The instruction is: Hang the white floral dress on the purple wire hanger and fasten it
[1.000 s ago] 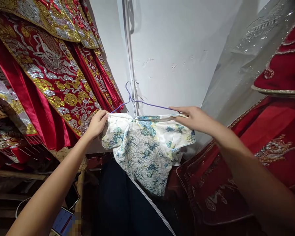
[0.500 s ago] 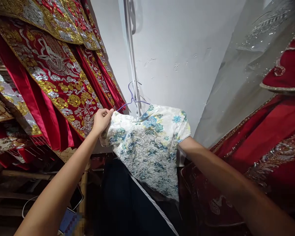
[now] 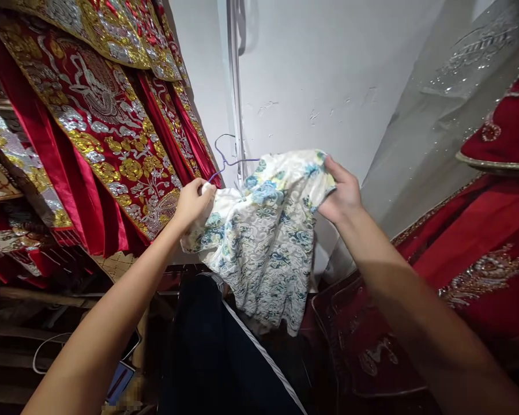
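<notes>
Both hands on floral garment (image 3: 263, 230)

Red gold-embroidered garments (image 3: 95, 121), white wall (image 3: 320, 75), dark cloth (image 3: 207, 357), phone (image 3: 120, 380)

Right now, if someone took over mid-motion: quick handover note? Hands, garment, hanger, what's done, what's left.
Left hand: shut on the left shoulder of the floral top, at the end of the purple wire hanger.
Right hand: shut on the top's right shoulder, bunching the fabric upward.
Hanger: only the hook and a short run of wire show above the collar, close to the white wall pipe; I cannot tell what it hooks on.
Around: red embroidered garments hang left, a red dress right.
Done: top is on the hanger.
Left: right shoulder is bunched, not lying flat.
</notes>
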The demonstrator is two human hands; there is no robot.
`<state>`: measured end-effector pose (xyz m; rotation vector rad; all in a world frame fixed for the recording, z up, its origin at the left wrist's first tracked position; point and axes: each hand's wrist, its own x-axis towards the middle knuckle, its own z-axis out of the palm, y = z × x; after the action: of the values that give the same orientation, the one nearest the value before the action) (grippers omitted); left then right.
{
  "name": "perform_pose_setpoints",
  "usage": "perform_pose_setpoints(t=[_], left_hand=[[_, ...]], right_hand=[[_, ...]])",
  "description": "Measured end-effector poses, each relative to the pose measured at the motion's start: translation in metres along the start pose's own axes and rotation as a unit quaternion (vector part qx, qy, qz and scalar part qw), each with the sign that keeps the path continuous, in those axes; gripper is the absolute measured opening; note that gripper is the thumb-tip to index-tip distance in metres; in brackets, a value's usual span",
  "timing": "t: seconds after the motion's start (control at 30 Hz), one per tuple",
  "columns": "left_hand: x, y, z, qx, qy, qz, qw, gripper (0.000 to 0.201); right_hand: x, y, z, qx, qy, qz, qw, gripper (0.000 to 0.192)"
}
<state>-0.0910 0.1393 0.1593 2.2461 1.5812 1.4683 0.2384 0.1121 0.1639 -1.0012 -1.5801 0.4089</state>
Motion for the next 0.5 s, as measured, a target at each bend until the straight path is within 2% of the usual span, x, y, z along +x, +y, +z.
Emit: perform_pose_setpoints(t=[0.07,0.13,0.17,0.23,0.27,0.3,0.33,0.4,0.47,0.5], left_hand=[[0.004,0.000,-0.002,-0.010,0.021,-0.010,1.000,0.028],[0.000,-0.002,-0.005,-0.043,0.022,-0.011,0.999,0.032],[-0.005,-0.004,-0.005,-0.074,0.014,-0.010,0.997,0.034],[-0.017,-0.004,-0.005,-0.155,-0.022,-0.006,0.988,0.038],[-0.023,-0.002,-0.005,-0.196,-0.041,-0.002,0.980,0.039],[-0.029,0.002,-0.004,-0.231,-0.058,0.003,0.971,0.039],[-0.035,0.008,-0.002,-0.260,-0.072,0.009,0.963,0.039],[-0.045,0.026,0.001,-0.302,-0.096,0.028,0.948,0.037],[-0.054,0.048,0.004,-0.342,-0.124,0.050,0.930,0.036],[-0.059,0.058,0.005,-0.360,-0.140,0.061,0.920,0.036]], right_hand=[[-0.009,-0.023,0.011,0.056,-0.041,0.011,0.998,0.076],[-0.029,-0.038,0.020,0.108,-0.161,-0.001,0.981,0.080],[-0.040,-0.041,0.024,0.129,-0.248,-0.012,0.960,0.079],[-0.062,-0.038,0.034,0.142,-0.415,-0.023,0.898,0.070],[-0.071,-0.032,0.040,0.127,-0.454,-0.021,0.881,0.062],[-0.079,-0.024,0.049,0.095,-0.456,-0.018,0.885,0.055],[-0.084,-0.015,0.059,0.050,-0.424,-0.021,0.904,0.053],[-0.090,0.004,0.083,-0.056,-0.306,-0.059,0.949,0.079],[-0.091,0.018,0.108,-0.134,-0.221,-0.132,0.957,0.104],[-0.091,0.023,0.118,-0.151,-0.196,-0.172,0.953,0.110]])
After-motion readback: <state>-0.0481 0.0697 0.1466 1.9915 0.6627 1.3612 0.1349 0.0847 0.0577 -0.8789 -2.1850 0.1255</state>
